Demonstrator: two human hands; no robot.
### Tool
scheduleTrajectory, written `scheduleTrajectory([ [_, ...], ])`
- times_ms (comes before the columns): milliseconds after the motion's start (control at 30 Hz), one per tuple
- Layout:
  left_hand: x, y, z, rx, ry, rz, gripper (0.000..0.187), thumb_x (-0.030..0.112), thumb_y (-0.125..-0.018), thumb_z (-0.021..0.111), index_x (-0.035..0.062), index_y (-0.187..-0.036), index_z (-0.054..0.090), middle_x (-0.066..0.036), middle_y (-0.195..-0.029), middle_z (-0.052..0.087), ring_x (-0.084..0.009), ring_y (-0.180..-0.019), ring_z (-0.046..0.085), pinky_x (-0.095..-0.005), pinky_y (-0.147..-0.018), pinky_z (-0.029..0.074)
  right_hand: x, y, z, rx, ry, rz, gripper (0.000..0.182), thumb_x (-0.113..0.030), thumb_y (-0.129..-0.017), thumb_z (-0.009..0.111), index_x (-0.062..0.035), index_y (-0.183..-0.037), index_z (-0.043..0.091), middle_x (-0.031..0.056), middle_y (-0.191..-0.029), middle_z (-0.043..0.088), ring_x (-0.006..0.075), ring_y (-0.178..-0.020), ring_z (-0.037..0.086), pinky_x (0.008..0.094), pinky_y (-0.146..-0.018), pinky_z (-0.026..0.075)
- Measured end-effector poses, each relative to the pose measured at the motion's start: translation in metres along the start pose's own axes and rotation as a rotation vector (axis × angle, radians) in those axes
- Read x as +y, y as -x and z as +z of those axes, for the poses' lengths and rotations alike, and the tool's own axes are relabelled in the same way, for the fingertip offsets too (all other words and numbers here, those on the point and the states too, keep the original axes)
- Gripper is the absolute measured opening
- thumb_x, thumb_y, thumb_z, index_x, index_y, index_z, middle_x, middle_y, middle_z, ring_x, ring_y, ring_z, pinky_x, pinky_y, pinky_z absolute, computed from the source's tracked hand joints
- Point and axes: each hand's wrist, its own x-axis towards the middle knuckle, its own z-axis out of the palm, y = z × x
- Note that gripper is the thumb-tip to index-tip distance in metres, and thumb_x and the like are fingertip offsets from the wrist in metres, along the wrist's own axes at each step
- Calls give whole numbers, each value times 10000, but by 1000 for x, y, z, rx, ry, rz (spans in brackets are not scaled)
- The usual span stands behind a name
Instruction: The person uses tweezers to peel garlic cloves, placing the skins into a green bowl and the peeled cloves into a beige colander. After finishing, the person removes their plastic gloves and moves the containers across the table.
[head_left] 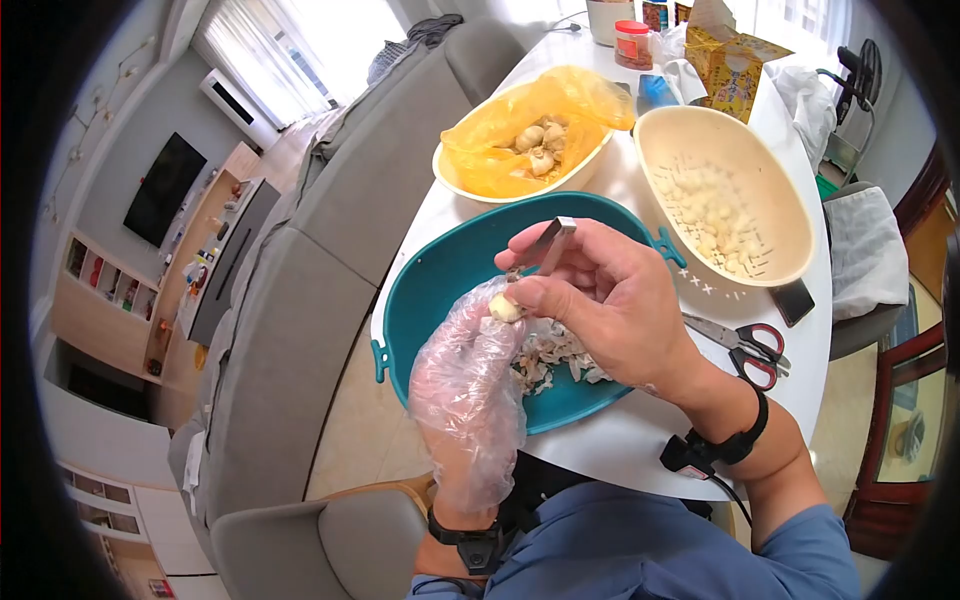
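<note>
One white bench [800, 395] carries one teal oval plastic basin [440, 265] and two cream oval plastic baskets: one holds uncounted peeled cloves [715, 215], the other a yellow plastic bag [480, 170] half-hiding several bulbs [541, 148]. Above the basin — partly covering its papery peelings [555, 355] — are two hands. The bare right hand's [620, 290] fingers grip one bent silver metal tool [563, 240], tip unclear; the plastic-gloved left hand's [460, 340] fingers pinch one pale garlic clove [506, 308].

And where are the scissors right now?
In the head view, the scissors lie on the white table, toward the right, between the person's right hand and the table's right edge, just below the cream basket.
</note>
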Motion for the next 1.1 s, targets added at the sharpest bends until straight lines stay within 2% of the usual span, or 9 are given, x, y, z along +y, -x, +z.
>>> scheduleTrajectory([
  [167,-5,2,2,40,115,11,327,6,-979,727,-52,-1296,672,-97,-1220,706,-169,-1118,663,-301,-1001,522,3,1,0,33,199,-151,284,-87,-946,782,17,-1194,689,104,-1026,776,134,-913,761,281,-825,602],
  [400,-12,1,-1,101,102,42,340,-52,-921,773,-33,-1249,682,-112,-1225,710,-185,-1106,681,-319,-984,552,0,2,2,-6,209,-143,277,-97,-946,779,6,-1190,699,91,-1022,788,130,-915,762,283,-824,600],
  [500,-13,2,-1,156,11,-1,352,-58,-908,785,-33,-1240,671,-114,-1211,712,-191,-1091,687,-311,-949,568,1,3,2,-24,171,-97,282,-99,-950,775,8,-1198,694,93,-1051,786,130,-920,762,285,-839,600],
  [567,-16,2,-4,124,36,31,352,-63,-899,793,-28,-1220,653,-114,-1162,715,-179,-1004,699,-300,-860,586,1,3,4,-33,122,-71,290,-96,-954,771,18,-1206,685,97,-1057,783,130,-949,758,284,-867,597],
  [667,-11,7,-1,148,-49,41,338,-53,-900,798,-15,-1196,640,-108,-1096,715,-157,-904,694,-290,-775,583,1,3,5,-29,52,-38,290,-90,-958,763,29,-1208,677,104,-1058,783,130,-976,752,286,-888,590],
  [767,-17,6,-2,147,-9,87,328,-48,-903,796,-7,-1185,634,-104,-1047,710,-139,-825,677,-280,-717,568,3,4,6,-19,36,-41,282,-83,-959,757,35,-1202,676,107,-1040,783,129,-991,747,287,-896,587],
  [1000,-16,10,-1,110,41,78,334,-60,-903,786,-7,-1199,640,-96,-1032,710,-128,-789,664,-261,-684,556,-3,4,2,-34,73,-21,276,-83,-956,760,35,-1192,677,102,-1043,783,128,-981,746,287,-889,588],
  [1067,-14,10,1,133,19,66,331,-67,-903,783,-16,-1204,653,-100,-1029,712,-130,-783,663,-257,-668,552,-9,3,-1,-116,142,3,300,-58,-994,730,47,-1249,613,166,-1155,752,176,-1073,731,320,-963,593],
  [1100,-13,10,1,133,18,65,331,-67,-903,783,-16,-1204,653,-100,-1029,712,-130,-783,663,-257,-668,552,-9,3,-2,-116,142,3,300,-58,-994,730,47,-1249,613,166,-1155,752,176,-1073,731,320,-963,593],
])
